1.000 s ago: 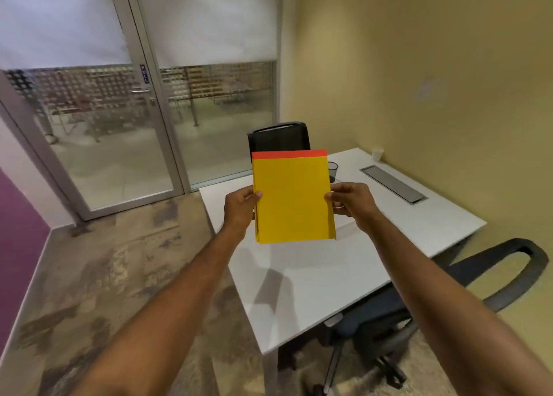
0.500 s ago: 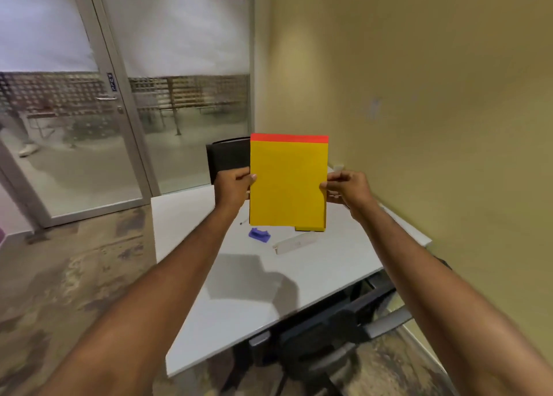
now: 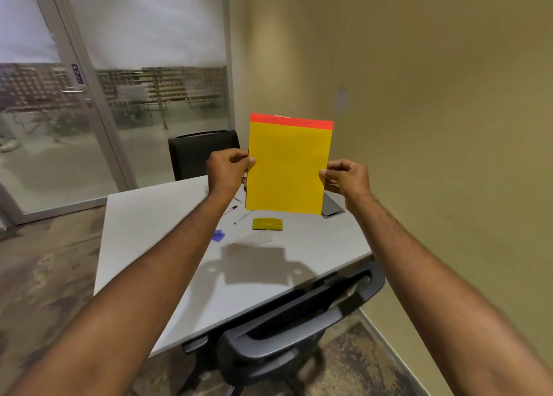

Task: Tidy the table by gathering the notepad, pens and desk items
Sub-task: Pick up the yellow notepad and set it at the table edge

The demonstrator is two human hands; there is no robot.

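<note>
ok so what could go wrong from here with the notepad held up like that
The notepad is pinched only at its side edges by the left hand and right hand, so it could bend or slip out. Held upright, it also hides part of the table behind it, so lowering it blind might knock the pens or land on the small yellow pad.

Soft motion blur, warped edges

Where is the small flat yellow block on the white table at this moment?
In the head view, the small flat yellow block lies on the white table, below the raised yellow notepad, right of the purple clip.
</note>
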